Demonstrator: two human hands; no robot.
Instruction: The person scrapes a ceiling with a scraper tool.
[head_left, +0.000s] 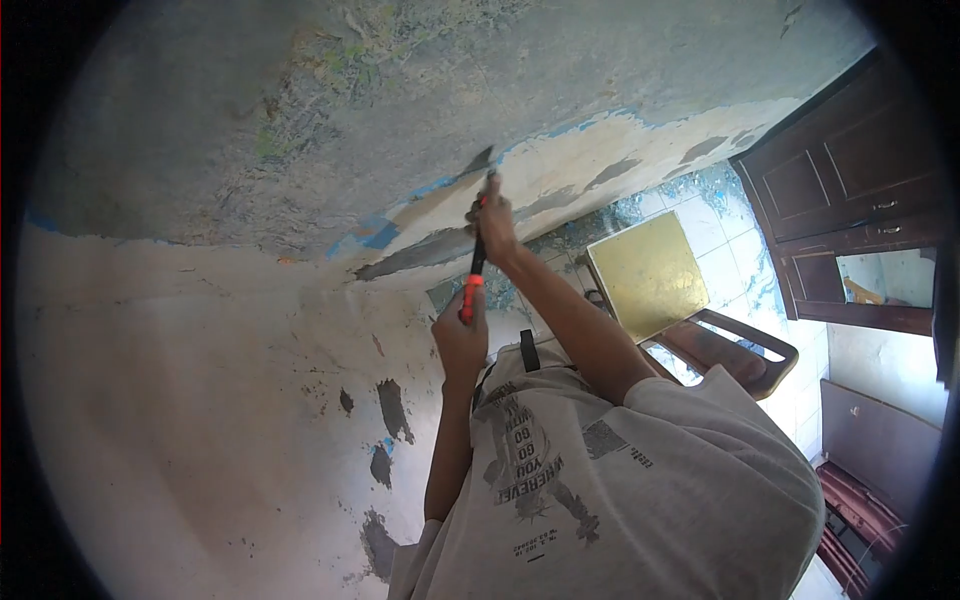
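A long-handled scraper (479,262) with a black and red handle is held in both hands. My right hand (494,222) is closed round the upper handle, near the blade. Lower down, the fingers of my left hand (461,338) wrap the red end of the grip. The dark blade (482,160) lies at the wall, by the ragged edge between bare grey plaster (400,130) and cream paint (560,158). Strips of blue paint (433,187) show along that edge, close to the blade.
Paint flakes are scattered over the tiled floor (712,240). Beside my right arm stand a yellow-topped table (650,275) and a wooden chair (779,370). A dark brown cabinet (850,170) is at the far right. On the left, another wall (220,400) has patches of missing paint.
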